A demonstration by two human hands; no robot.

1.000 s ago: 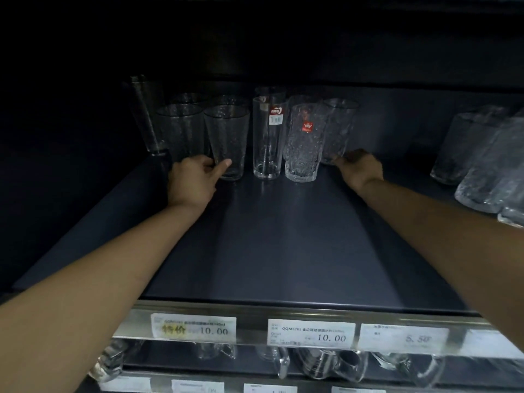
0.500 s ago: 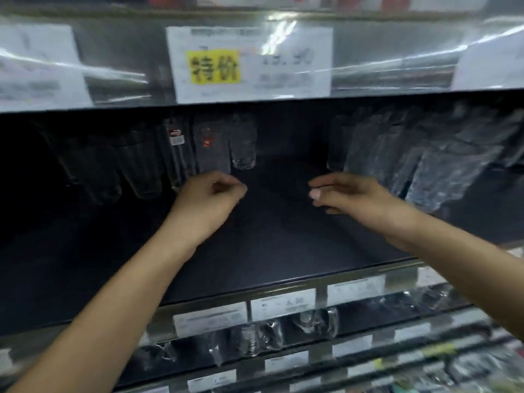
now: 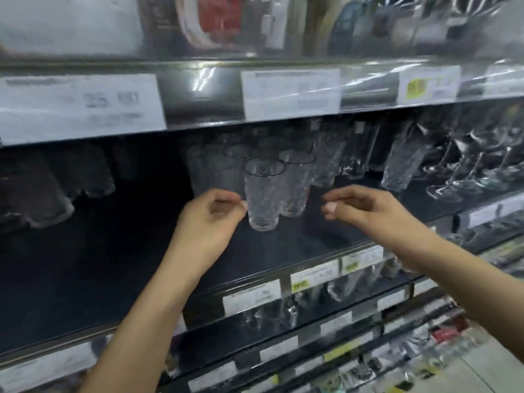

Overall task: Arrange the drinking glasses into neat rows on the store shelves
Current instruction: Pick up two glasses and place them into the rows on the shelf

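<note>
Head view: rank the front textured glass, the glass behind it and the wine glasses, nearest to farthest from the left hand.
1. Front textured glass, right beside the left hand.
2. Glass behind it, slightly right.
3. Wine glasses, far right.

Left hand [image 3: 211, 215] — raised — now at front glass [image 3: 263, 194]

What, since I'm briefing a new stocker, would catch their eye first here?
Two hands reach into the dark shelf: the left hand, fingers beside a textured glass standing out front, and the right hand, empty, off to its right. Then the bright price labels on the shelf edge above, and wine glasses at far right.
</note>
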